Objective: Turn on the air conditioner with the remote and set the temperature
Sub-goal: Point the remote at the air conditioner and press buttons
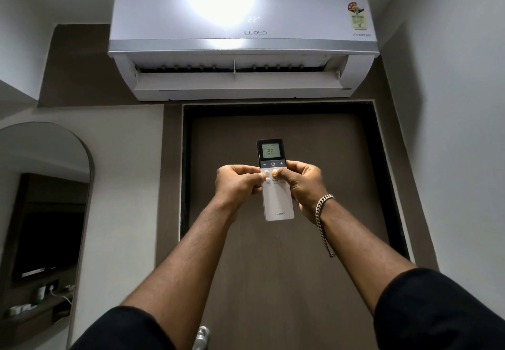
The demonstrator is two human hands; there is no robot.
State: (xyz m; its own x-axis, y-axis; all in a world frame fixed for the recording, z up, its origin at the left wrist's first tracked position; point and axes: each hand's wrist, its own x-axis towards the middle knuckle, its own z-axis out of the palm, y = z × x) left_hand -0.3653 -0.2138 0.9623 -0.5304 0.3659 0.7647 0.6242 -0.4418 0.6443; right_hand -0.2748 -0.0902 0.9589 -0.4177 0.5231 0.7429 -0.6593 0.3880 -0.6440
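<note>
Both arms stretched forward and up, bare forearms converging. Left hand (237,183) curled against the left edge of the remote (276,183), grip closed on it, thumb on the white button area. Right hand (302,183) clasping the right edge, thumb on the buttons, chain bracelet (322,213) at the wrist. Remote upright in front of the brown door (328,175), long axis vertical, screen end reading 22 toward the air conditioner (240,41) mounted above, flap open, panel showing 22.
</note>
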